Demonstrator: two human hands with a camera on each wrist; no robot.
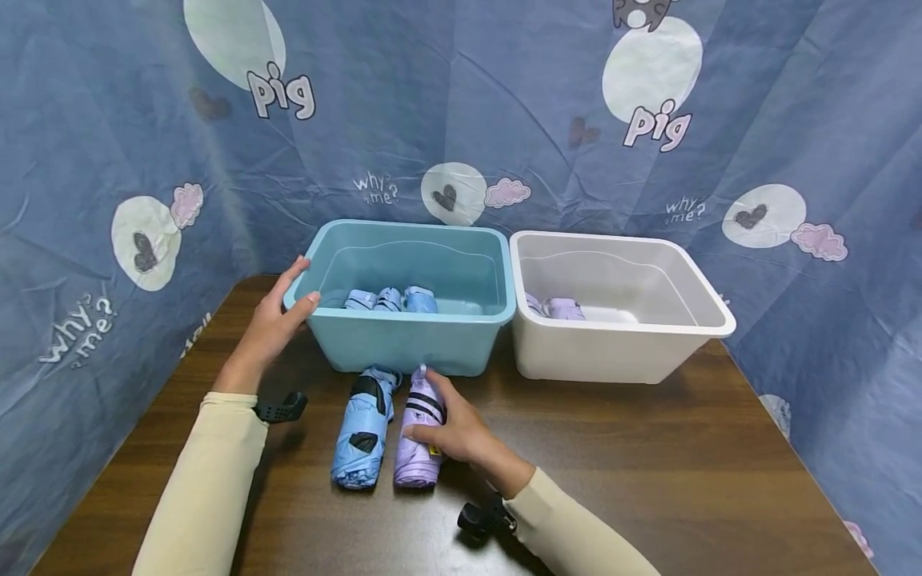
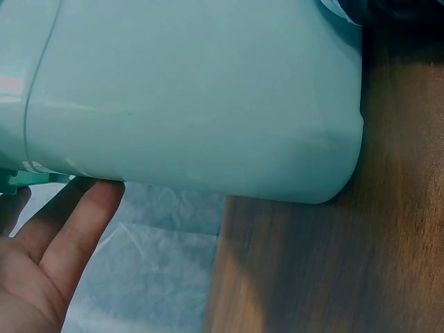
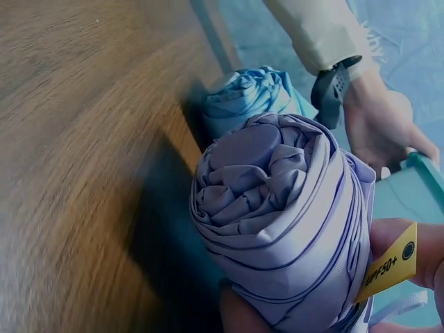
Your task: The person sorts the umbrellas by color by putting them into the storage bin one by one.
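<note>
A folded purple umbrella (image 1: 418, 440) with dark stripes and a yellow UPF50+ tag (image 3: 388, 270) lies on the table, its strap end towards the teal bin. My right hand (image 1: 461, 424) grips it, thumb on one side and fingers on the other. Just left of it is a folded blue umbrella (image 1: 362, 432), which no hand touches. My left hand (image 1: 270, 324) holds the left end of the teal bin (image 1: 403, 340) at its rim, with fingers (image 2: 87, 222) against the end wall. Inside that bin stand several blue rolled umbrellas (image 1: 389, 300).
A white bin (image 1: 612, 352) stands close against the teal one's right side and contains purple rolled umbrellas (image 1: 564, 309). Both bins are at the back of the wooden table (image 1: 648, 472), before a blue printed cloth (image 1: 504, 104).
</note>
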